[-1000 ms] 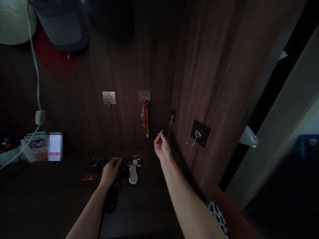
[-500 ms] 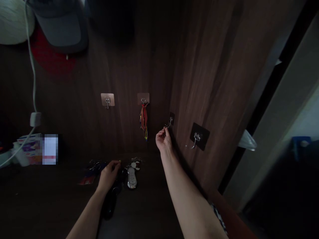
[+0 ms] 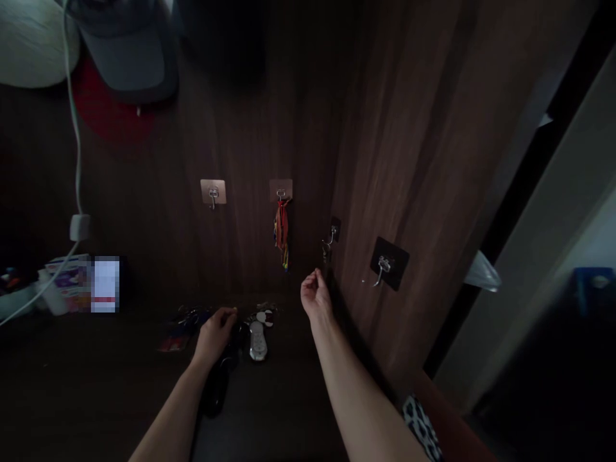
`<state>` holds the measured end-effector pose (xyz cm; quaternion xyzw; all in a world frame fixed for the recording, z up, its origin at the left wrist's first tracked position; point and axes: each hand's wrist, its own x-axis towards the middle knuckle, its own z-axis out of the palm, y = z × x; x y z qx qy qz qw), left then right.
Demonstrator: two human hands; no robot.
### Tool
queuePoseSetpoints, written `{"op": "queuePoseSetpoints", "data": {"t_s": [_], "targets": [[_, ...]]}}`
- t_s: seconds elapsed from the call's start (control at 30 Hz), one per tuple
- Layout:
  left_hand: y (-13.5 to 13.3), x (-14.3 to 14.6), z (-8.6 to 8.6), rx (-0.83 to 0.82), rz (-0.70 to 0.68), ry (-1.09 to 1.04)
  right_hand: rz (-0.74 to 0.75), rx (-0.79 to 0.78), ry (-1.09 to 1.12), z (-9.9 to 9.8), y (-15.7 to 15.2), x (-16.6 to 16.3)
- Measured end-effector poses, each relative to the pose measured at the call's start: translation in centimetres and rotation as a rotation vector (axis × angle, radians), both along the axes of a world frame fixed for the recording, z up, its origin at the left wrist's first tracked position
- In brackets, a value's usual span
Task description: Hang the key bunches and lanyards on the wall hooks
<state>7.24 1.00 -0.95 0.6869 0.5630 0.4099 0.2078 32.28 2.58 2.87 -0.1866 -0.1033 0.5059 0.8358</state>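
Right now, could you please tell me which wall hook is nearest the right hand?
The deeper hook on the right side wall, just above the right hand; the other three sit farther away.

The bare left arm (image 3: 171, 407) ran up from the bottom of the view and leaned to the right. Its small, round-backed left hand (image 3: 214, 333) was low, with its back on top and its fingers bent. The bare, long right arm (image 3: 359, 385) reached farther ahead and leaned to the left. Its right hand (image 3: 315, 297) was higher, with the palm turned up, the fingers curled in and the thumb near the pointing finger. The two hands were well apart.
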Motion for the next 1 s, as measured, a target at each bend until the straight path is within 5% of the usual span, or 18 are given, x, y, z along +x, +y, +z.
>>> {"op": "queuePoseSetpoints", "data": {"t_s": [0.33, 0.67, 0.8, 1.0], "targets": [[-0.2, 0.1, 0.0, 0.003, 0.003, 0.014, 0.061, -0.098, 0.005, -3.6, -1.7, -2.4], [0.0, 0.1, -0.3, 0.002, -0.008, 0.021, 0.065, -0.150, -0.141, -3.7, -2.7, -4.5], [0.2, 0.1, -0.5, -0.017, -0.003, 0.020, -0.004, -0.205, -0.465, -4.1, -2.6, -4.8], [0.1, 0.0, -0.5, 0.007, -0.015, -0.002, -0.235, -0.171, -1.270, -4.9, -2.6, -4.9]]}}
